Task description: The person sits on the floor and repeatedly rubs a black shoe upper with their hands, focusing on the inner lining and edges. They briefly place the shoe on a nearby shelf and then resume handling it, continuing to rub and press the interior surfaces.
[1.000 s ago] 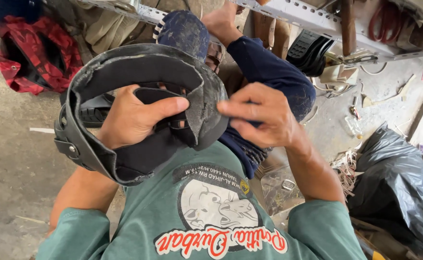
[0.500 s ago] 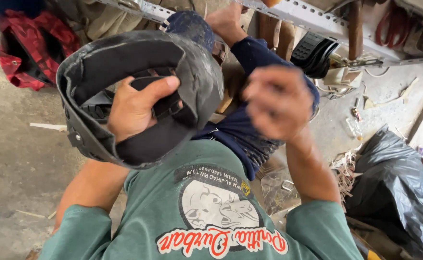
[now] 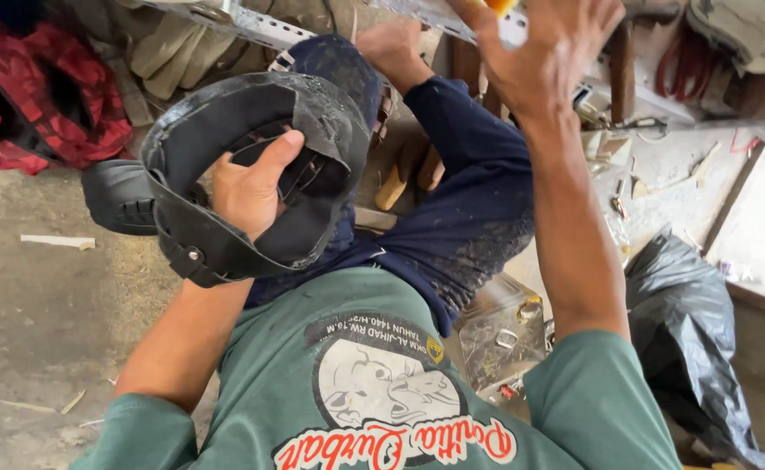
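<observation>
Helmet shell (image 3: 226,148) around left hand (image 3: 247,187)

Daylight, soft and even — no hard shadows on the concrete floor (image 3: 34,331). Brightest patch at the right edge, where a pale slab (image 3: 761,226) washes out almost to white. Raised right hand (image 3: 547,48) slightly smeared by motion; left hand (image 3: 247,187) sharp. Dark shell (image 3: 226,122) holds detail, faint sheen on its rim. Wide-angle stretch toward corners — green shirt (image 3: 382,383) bulges large at bottom.
</observation>
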